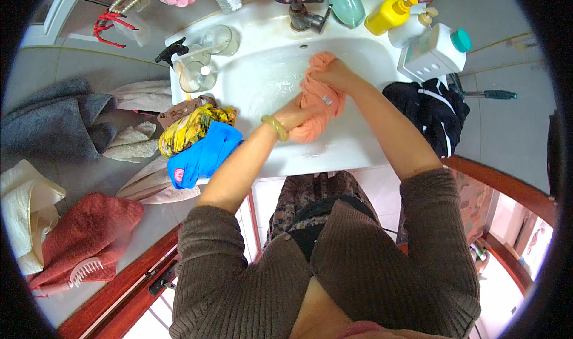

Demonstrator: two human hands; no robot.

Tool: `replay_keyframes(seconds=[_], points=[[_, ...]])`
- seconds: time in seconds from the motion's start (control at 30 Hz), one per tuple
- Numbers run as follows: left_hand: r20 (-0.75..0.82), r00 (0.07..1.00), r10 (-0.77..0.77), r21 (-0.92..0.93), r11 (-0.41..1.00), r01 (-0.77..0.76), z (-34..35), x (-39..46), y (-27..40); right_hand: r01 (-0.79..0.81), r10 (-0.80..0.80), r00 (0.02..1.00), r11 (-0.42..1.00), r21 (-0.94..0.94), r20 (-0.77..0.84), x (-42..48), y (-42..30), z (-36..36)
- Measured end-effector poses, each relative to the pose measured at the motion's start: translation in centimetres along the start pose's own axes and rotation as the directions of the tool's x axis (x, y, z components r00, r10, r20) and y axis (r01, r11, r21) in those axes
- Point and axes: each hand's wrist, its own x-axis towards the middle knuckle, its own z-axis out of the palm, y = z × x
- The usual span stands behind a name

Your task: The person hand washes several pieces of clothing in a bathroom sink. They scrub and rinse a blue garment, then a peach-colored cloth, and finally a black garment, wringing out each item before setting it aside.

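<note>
Over the white washbasin (255, 93), a peach-coloured cloth garment (329, 99) hangs bunched and twisted between my hands. My right hand (335, 75) grips its upper end, close to the middle of the bowl. Lower and to the left, my left hand (293, 114) clasps the middle of the cloth; a pale green bangle (275, 127) circles that wrist. A small white tag shows on the fabric. Most of my fingers are hidden by the folds. A little water wets the bowl, and the faucet (304, 19) stands behind it.
On the left rim lie blue cloth (203, 153), yellow patterned cloth (192, 131) and brown cloth (183, 110), beside glass cups (197, 77). Black clothing (425, 110) drapes the right rim. A green soap dish (347, 5), yellow pump bottle (388, 14) and white bottle (434, 52) stand behind.
</note>
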Motion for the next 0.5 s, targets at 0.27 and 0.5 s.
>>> replay_keyframes(seconds=[0.27,0.5], points=[[0.160,0.946,0.281,-0.978,0.173,0.114,3.5,-3.0,2.0,0.023,-0.222,0.975,0.082,0.996,-0.004,-4.2,0.2,0.3],[0.046,0.982,0.182,-0.896,-0.427,0.121,5.7,-3.4,1.6,0.195,-0.132,0.972,0.001,0.981,-0.193,-4.5,-0.8,4.1]])
